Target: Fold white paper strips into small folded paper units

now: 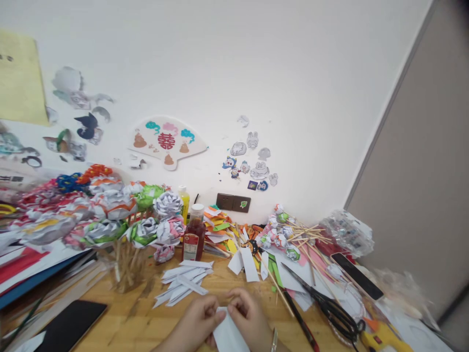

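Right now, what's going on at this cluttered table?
A person's left hand and right hand both pinch a white paper at the near edge of the wooden table, apparently creasing it. Just beyond lies a pile of white paper strips. Paper flowers on sticks stand to the left, and black scissors lie to the right, untouched.

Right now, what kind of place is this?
Probably a paper-craft desk. Paper flowers on sticks crowd the left, scissors lie on the right, and the left hand and right hand pinch a white paper.
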### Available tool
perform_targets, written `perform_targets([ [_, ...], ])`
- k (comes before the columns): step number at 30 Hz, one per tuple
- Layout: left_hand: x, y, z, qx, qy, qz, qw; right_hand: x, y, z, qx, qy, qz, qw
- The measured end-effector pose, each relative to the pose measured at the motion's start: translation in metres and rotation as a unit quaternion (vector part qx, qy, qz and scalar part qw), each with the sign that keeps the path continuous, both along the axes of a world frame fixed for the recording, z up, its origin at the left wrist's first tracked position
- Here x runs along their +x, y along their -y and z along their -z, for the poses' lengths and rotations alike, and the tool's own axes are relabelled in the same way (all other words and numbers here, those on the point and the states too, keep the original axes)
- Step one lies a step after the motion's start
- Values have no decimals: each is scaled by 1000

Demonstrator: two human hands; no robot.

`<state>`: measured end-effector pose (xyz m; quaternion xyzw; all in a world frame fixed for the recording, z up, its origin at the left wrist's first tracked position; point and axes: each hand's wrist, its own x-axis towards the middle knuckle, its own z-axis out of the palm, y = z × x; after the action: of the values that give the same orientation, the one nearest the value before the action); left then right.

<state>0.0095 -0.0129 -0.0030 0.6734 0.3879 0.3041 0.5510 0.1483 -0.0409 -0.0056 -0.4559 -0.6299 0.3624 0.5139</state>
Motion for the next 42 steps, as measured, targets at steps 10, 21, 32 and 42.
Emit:
perform_targets([
  [10,-2,2,-5,10,21,20,1000,1,2,-2,15,50,4,999],
  [21,2,1,0,34,22,-21,999,2,-1,6,4,-18,-16,1000],
  [32,-5,-9,-9,-6,45,-62,997,5,-7,3,-27,-14,20,999],
  [42,0,-4,-3,16,54,-57,997,0,-4,10,-22,-61,-96,993],
])
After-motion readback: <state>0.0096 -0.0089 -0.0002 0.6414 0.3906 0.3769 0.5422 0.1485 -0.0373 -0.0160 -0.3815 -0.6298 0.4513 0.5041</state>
